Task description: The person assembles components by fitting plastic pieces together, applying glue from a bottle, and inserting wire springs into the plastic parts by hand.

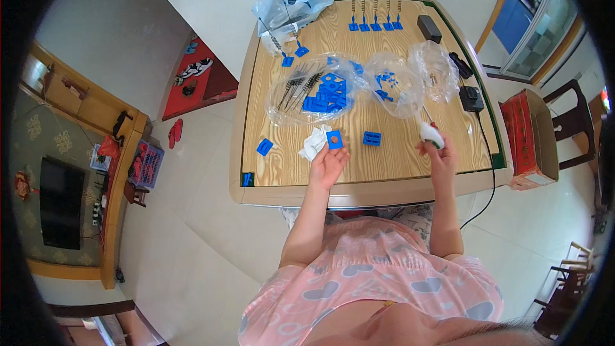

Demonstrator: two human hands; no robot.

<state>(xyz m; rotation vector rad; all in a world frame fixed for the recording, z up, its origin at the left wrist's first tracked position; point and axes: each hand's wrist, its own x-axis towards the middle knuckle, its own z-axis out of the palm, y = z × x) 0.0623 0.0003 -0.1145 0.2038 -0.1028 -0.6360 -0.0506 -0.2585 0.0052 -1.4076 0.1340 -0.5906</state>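
My left hand (pixel 328 165) is closed on a small blue square plate (pixel 330 136) with a round hole, held by its lower edge. Just beside it a crumpled white tissue (pixel 314 143) lies on the table. In my closed right hand (pixel 441 157) is a white rounded object (pixel 432 134) with a dark green spot; its kind is hard to make out. Between my hands a blue slotted block (pixel 371 138) rests on the wood. Further left lies another blue piece (pixel 264 147). Beyond my left hand, an open clear bag (pixel 277 102) holds blue plates (pixel 328 97) and dark springs (pixel 301 90).
Several blue-based spring pieces (pixel 375 22) are lined up at the table's far edge. A clear bag with small blue parts (pixel 400 106) adjoins another clear bag (pixel 442 67). Dark boxes (pixel 429 28) and a corded black device (pixel 471 98) line the right side. A plastic bag (pixel 291 0) stands far left.
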